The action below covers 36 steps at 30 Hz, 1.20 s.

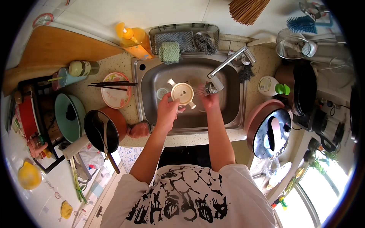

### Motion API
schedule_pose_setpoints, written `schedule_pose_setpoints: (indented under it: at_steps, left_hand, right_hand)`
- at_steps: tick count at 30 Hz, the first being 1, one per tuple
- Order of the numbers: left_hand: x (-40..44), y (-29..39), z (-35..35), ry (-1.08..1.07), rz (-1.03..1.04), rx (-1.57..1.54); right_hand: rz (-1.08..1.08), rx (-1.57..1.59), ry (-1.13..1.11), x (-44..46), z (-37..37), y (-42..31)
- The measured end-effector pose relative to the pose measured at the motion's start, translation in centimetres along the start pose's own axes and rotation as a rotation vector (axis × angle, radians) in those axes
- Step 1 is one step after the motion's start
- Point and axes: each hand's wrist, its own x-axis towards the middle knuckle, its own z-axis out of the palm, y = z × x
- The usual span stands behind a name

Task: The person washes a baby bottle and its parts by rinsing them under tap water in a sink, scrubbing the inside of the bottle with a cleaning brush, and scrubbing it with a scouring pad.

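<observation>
My left hand (pixel 169 111) is closed on a round cream-coloured part (pixel 182 94) with a small hole in its centre and two stubby handles, held over the steel sink (pixel 148 81). To its right, my right hand (pixel 210 100) is under the tap head (pixel 211 87), where water seems to run over the fingers. Those fingers are partly hidden by the tap and blurred, so their grip cannot be made out. A small clear round item (pixel 162 93) lies in the basin left of the cream part.
Behind the sink stand an orange soap bottle (pixel 135 38) and a rack (pixel 182 27) with a green sponge (pixel 169 52). At left are a plate (pixel 112 99) with chopsticks and a pot (pixel 121 123). A lidded pan (pixel 259 131) and a white bottle (pixel 267 86) stand right.
</observation>
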Motion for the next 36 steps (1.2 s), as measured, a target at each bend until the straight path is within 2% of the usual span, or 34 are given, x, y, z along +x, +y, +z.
schedule_pose_setpoints:
  at_steps: [2,5,8,11,14,17,23,26,32,36]
  left_hand:
    - [0.0,0.2,0.0,0.005,-0.001,-0.003]
    - [-0.2,0.8,0.2,0.004,-0.010,-0.004]
    - [-0.2,0.9,0.4,0.012,-0.021,0.001]
    - [0.0,0.8,0.5,0.009,-0.023,0.017]
    - [0.1,0.6,0.7,0.000,-0.016,0.041]
    - [0.1,0.8,1.2,-0.008,-0.011,0.068]
    - [0.3,0.3,2.2,-0.024,0.005,0.031]
    - [0.2,0.3,2.6,-0.041,-0.006,0.023]
    - [0.9,-0.4,3.3,-0.042,-0.004,0.038]
    - [3.1,-1.8,3.6,-0.008,-0.060,0.162]
  right_hand:
    - [-0.091,-0.101,0.162,-1.5,4.3,2.1]
    - [-0.153,-0.028,0.075,0.1,2.2,1.7]
    - [-0.329,-0.004,0.205,1.0,2.0,1.7]
    - [-0.389,-0.044,0.222,0.2,3.9,2.0]
    - [-0.459,-0.309,0.232,-0.3,4.0,1.8]
    - [-0.504,-0.288,0.226,-0.6,5.1,2.3]
    - [-0.479,-0.247,0.256,-0.1,4.2,2.6]
    - [-0.454,-0.279,0.342,-1.0,6.0,3.0]
    - [-0.506,-0.214,0.362,-0.6,5.6,2.9]
    - [-0.475,-0.527,0.323,-2.6,6.8,1.9]
